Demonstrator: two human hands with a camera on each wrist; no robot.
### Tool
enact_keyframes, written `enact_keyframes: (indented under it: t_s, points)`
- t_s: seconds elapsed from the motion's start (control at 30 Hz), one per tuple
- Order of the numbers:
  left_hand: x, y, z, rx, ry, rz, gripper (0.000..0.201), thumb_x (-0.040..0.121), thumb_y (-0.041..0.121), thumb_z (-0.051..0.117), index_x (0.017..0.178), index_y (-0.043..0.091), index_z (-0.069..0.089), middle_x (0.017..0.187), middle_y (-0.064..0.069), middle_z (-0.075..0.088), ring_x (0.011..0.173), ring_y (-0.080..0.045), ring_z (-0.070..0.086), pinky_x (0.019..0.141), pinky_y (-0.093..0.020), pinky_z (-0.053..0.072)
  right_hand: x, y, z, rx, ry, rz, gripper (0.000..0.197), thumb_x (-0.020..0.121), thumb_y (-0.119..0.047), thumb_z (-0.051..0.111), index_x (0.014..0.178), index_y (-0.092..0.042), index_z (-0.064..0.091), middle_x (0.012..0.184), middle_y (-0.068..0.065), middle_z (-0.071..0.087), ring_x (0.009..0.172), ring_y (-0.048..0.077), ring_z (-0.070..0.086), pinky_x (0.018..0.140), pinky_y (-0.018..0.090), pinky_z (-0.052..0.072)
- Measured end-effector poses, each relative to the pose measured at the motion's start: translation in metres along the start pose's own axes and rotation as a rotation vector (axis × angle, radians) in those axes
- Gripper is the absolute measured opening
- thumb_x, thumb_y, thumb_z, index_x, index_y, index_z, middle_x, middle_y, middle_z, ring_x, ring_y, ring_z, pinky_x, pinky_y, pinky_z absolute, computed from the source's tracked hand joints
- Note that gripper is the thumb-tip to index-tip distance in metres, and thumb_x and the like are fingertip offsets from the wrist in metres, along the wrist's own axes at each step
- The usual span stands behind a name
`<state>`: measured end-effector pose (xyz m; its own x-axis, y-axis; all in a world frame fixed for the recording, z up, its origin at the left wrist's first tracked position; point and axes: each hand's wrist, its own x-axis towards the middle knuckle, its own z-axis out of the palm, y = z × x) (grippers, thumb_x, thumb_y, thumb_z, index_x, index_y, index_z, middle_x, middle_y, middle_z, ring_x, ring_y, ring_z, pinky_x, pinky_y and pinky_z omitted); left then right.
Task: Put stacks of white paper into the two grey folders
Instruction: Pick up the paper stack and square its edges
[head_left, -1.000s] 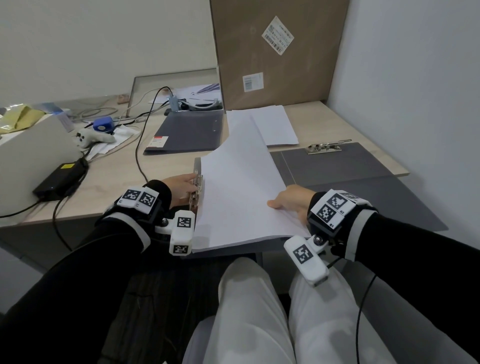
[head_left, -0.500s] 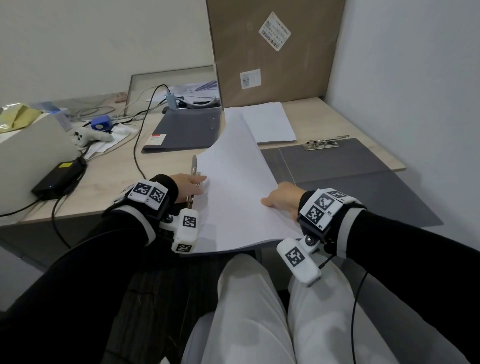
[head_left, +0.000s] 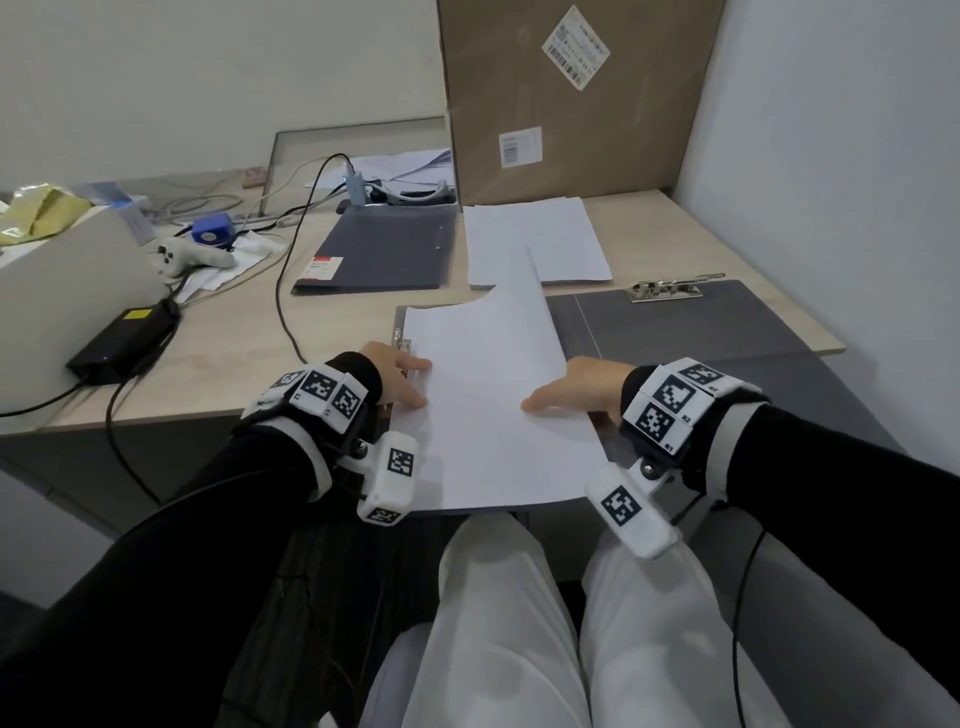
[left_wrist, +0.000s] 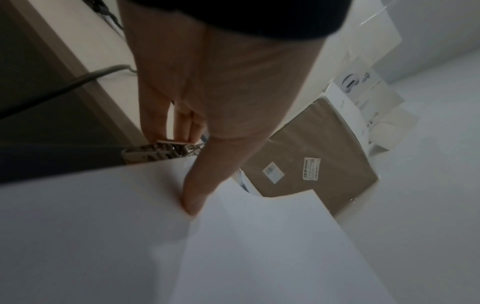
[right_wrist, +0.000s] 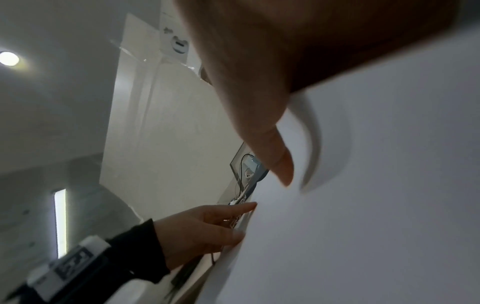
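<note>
An open grey folder (head_left: 675, 332) lies across the desk's front edge, and a stack of white paper (head_left: 493, 405) rests on its left half, the far right corner still curled up. My left hand (head_left: 415, 382) is at the stack's left edge: fingers lie straight on the metal clip (left_wrist: 161, 153) and the thumb (left_wrist: 192, 203) presses the paper (left_wrist: 103, 226). My right hand (head_left: 566, 389) pinches the stack's right edge, thumb (right_wrist: 259, 123) on top, fingers hidden beneath. A second, closed grey folder (head_left: 384, 249) and another paper stack (head_left: 530, 239) lie further back.
A tall cardboard box (head_left: 571, 104) stands at the back against the wall. A black power adapter (head_left: 124, 338), cables (head_left: 285, 291), a white controller (head_left: 187, 257) and a grey case (head_left: 67, 270) fill the desk's left side. A second metal clip (head_left: 667, 290) sits on the folder's right half.
The paper stack has come down from a steep tilt to almost flat on the folder's left half. My left thumb has moved onto the paper's edge.
</note>
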<state>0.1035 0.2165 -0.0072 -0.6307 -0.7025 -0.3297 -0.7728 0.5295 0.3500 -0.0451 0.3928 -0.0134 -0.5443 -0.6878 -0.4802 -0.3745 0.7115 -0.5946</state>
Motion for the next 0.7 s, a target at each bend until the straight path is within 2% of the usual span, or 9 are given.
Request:
enact_keyframes:
  t_s: [0.07, 0.1, 0.13, 0.17, 0.23, 0.3, 0.37, 0.47, 0.7]
  points:
    - [0.002, -0.001, 0.000, -0.001, -0.005, -0.003, 0.061, 0.080, 0.024, 0.071, 0.137, 0.027, 0.049, 0.146, -0.005, 0.042, 0.127, -0.025, 0.049, 0.101, -0.025, 0.038, -0.001, 0.001, -0.007, -0.074, -0.008, -0.005, 0.059, 0.076, -0.049, 0.070, 0.118, -0.008, 0.060, 0.114, 0.011, 0.067, 0.104, 0.030, 0.064, 0.090, 0.036, 0.053]
    - [0.003, -0.001, 0.000, 0.001, -0.006, -0.005, 0.062, 0.080, 0.024, 0.071, 0.137, 0.027, 0.049, 0.145, -0.005, 0.043, 0.125, -0.025, 0.050, 0.101, -0.025, 0.039, -0.001, 0.004, -0.012, -0.090, -0.002, -0.004, 0.064, 0.075, -0.052, 0.070, 0.118, -0.007, 0.060, 0.114, 0.011, 0.068, 0.099, 0.029, 0.065, 0.081, 0.033, 0.052]
    - [0.003, 0.000, -0.001, 0.006, -0.003, -0.006, 0.062, 0.079, 0.024, 0.072, 0.137, 0.027, 0.049, 0.145, -0.005, 0.044, 0.125, -0.026, 0.051, 0.101, -0.026, 0.040, -0.001, 0.006, -0.016, -0.107, 0.025, -0.004, 0.072, 0.074, -0.055, 0.070, 0.124, -0.005, 0.055, 0.120, 0.012, 0.064, 0.101, 0.028, 0.063, 0.079, 0.032, 0.050]
    - [0.004, 0.000, -0.001, 0.015, 0.002, -0.005, 0.061, 0.079, 0.025, 0.072, 0.137, 0.028, 0.049, 0.145, -0.006, 0.044, 0.124, -0.026, 0.051, 0.102, -0.027, 0.040, -0.001, 0.008, -0.022, -0.147, 0.078, 0.003, 0.084, 0.074, -0.057, 0.069, 0.134, -0.003, 0.045, 0.131, 0.012, 0.057, 0.111, 0.028, 0.057, 0.087, 0.033, 0.047]
    - [0.006, -0.001, 0.000, 0.028, 0.006, 0.000, 0.061, 0.080, 0.027, 0.071, 0.137, 0.029, 0.049, 0.146, -0.006, 0.042, 0.125, -0.026, 0.050, 0.104, -0.028, 0.040, -0.001, 0.011, -0.031, -0.285, 0.215, -0.016, 0.107, 0.072, -0.064, 0.066, 0.149, -0.007, 0.019, 0.151, 0.013, 0.032, 0.137, 0.032, 0.033, 0.108, 0.041, 0.035]
    - [0.006, -0.001, 0.000, 0.031, 0.005, -0.002, 0.061, 0.080, 0.027, 0.070, 0.137, 0.029, 0.048, 0.148, -0.007, 0.040, 0.126, -0.027, 0.050, 0.105, -0.029, 0.041, 0.002, 0.008, -0.037, -0.363, 0.275, -0.112, 0.110, 0.072, -0.067, 0.062, 0.152, -0.015, 0.008, 0.157, 0.010, 0.018, 0.146, 0.033, 0.013, 0.117, 0.045, 0.019]
    - [0.006, -0.001, 0.000, 0.031, 0.007, -0.002, 0.061, 0.080, 0.027, 0.070, 0.137, 0.030, 0.048, 0.148, -0.007, 0.040, 0.126, -0.026, 0.050, 0.106, -0.029, 0.040, 0.009, 0.002, -0.037, -0.423, 0.203, -0.216, 0.112, 0.071, -0.071, 0.058, 0.153, -0.021, 0.000, 0.161, 0.004, 0.003, 0.148, 0.030, -0.006, 0.120, 0.048, 0.006]
    - [0.005, -0.001, 0.000, 0.026, 0.007, -0.001, 0.061, 0.080, 0.027, 0.070, 0.137, 0.030, 0.048, 0.148, -0.007, 0.040, 0.126, -0.026, 0.050, 0.107, -0.030, 0.040, 0.023, -0.012, -0.022, -0.538, 0.036, -0.242, 0.115, 0.070, -0.077, 0.053, 0.151, -0.028, -0.012, 0.160, -0.002, -0.019, 0.145, 0.028, -0.025, 0.117, 0.057, -0.001]
    - [0.008, -0.007, 0.003, 0.018, 0.019, 0.014, 0.062, 0.077, 0.031, 0.071, 0.135, 0.033, 0.050, 0.144, -0.007, 0.043, 0.126, -0.025, 0.050, 0.108, -0.032, 0.041, 0.043, -0.029, 0.010, -0.647, -0.068, -0.229, 0.115, 0.070, -0.081, 0.047, 0.150, -0.029, -0.018, 0.158, -0.002, -0.024, 0.145, 0.026, -0.024, 0.116, 0.052, -0.006]
